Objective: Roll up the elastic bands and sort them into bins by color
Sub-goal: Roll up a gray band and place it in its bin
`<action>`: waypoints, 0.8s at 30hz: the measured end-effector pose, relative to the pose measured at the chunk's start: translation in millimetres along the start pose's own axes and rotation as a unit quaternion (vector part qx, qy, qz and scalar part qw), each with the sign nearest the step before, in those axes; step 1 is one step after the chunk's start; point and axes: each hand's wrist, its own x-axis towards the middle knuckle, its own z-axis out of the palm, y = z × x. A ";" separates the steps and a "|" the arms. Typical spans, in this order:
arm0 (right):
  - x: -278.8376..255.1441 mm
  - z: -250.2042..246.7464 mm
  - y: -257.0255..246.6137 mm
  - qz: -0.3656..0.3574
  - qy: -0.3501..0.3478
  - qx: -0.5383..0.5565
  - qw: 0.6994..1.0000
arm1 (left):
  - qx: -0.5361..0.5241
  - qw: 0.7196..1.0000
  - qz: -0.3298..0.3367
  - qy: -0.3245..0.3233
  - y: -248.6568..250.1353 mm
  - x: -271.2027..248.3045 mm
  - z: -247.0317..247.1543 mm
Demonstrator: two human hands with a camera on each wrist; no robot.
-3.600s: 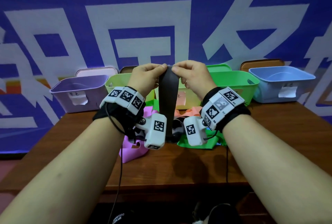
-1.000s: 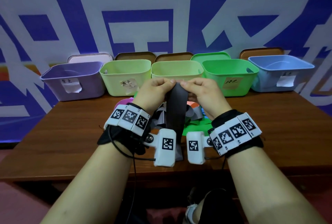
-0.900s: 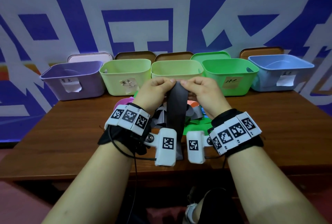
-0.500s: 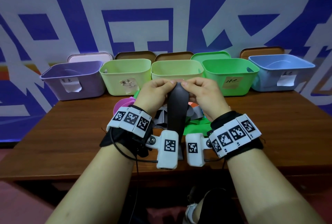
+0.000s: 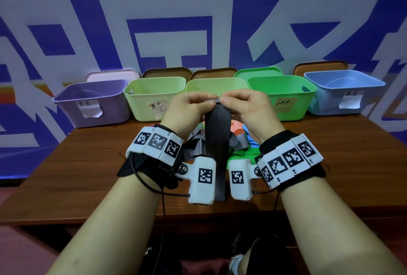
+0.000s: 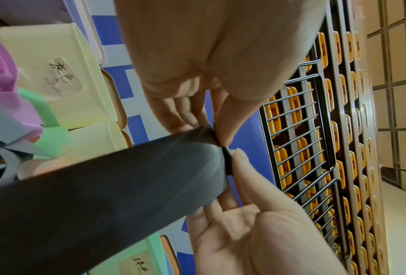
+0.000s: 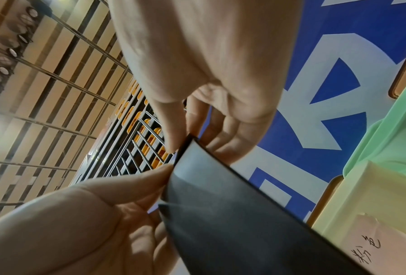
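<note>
A dark grey elastic band (image 5: 217, 142) hangs straight down between my wrists, its lower end near the table's front. My left hand (image 5: 209, 103) and right hand (image 5: 222, 100) pinch its top edge side by side, thumbs toward me. That edge is turned over into a narrow fold. In the left wrist view the left hand (image 6: 214, 133) nips the band (image 6: 126, 186) from above. In the right wrist view the right hand (image 7: 182, 141) pinches the band's (image 7: 232, 214) corner. More loose bands lie on the table behind: grey (image 5: 197, 148), orange (image 5: 236, 127), green (image 5: 241, 155).
Bins line the table's (image 5: 88, 164) far edge: purple (image 5: 92, 102), light green (image 5: 149, 91) with a handwritten label, pale green (image 5: 211, 84), green (image 5: 290, 91) and blue (image 5: 343, 89). Lids lean on the blue-and-white wall behind them.
Since the earliest frame both hands have come down and nearer with the band. Over the last second they barely shift; the fingertips work the top edge into a fold.
</note>
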 end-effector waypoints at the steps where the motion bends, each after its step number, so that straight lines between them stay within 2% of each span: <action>1: 0.6 0.6 0.1 0.000 0.002 -0.003 1.000 | 0.003 1.000 0.005 0.002 -0.1 -0.3 0.2; 7: 4.5 2.7 -0.2 -0.007 0.014 -0.006 1.000 | 0.003 1.000 0.019 0.019 -2.1 -0.6 1.2; 17: 5.5 -3.1 -2.2 -0.010 0.007 0.012 1.000 | -0.006 1.000 0.018 0.003 1.9 -2.9 2.7; 24: -0.4 -6.7 -5.3 0.024 -0.018 0.023 0.999 | -0.042 0.999 0.000 -0.020 2.3 -0.6 1.4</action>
